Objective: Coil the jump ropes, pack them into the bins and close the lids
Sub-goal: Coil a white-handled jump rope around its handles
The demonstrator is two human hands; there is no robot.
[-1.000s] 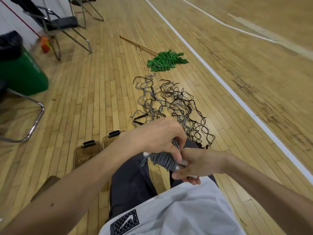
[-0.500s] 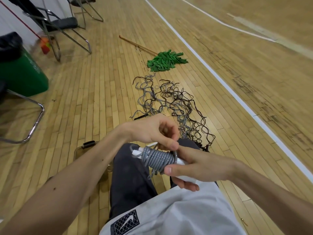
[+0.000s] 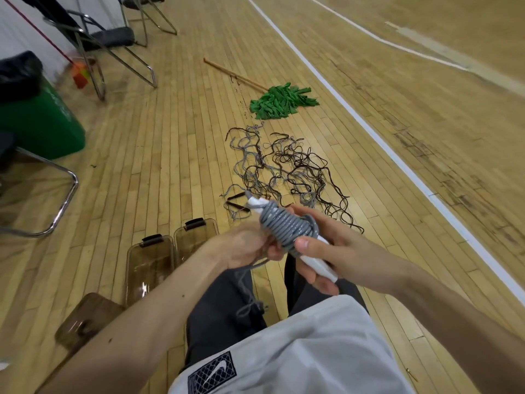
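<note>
Left bin (image 3: pixel 149 265) and right bin (image 3: pixel 196 237), clear brown, side by side on floor left of person's legs; black latch at far end of each; contents not discernible. Third brown container (image 3: pixel 85 317) nearer, blurred. Green trash bin (image 3: pixel 42 123) at floor's left edge, black bag in it.

Gray rope coil (image 3: pixel 287 226) wound round white handles (image 3: pixel 319 264), held above lap. Right hand (image 3: pixel 341 251): thumb pressed on coil, fingers (image 3: pixel 315 280) curled under handles. Left hand (image 3: pixel 241 245): fingers (image 3: pixel 274 253) curled against coil's left side, loose tail hanging below. Uncoiled ropes (image 3: pixel 289 172) heaped on floor ahead.

Single head-worn view (wide-angle) faces forward and down — left hand (image 3: pixel 244 247), right hand (image 3: pixel 338 248) close, floor (image 3: pixel 170 155) beyond.
</note>
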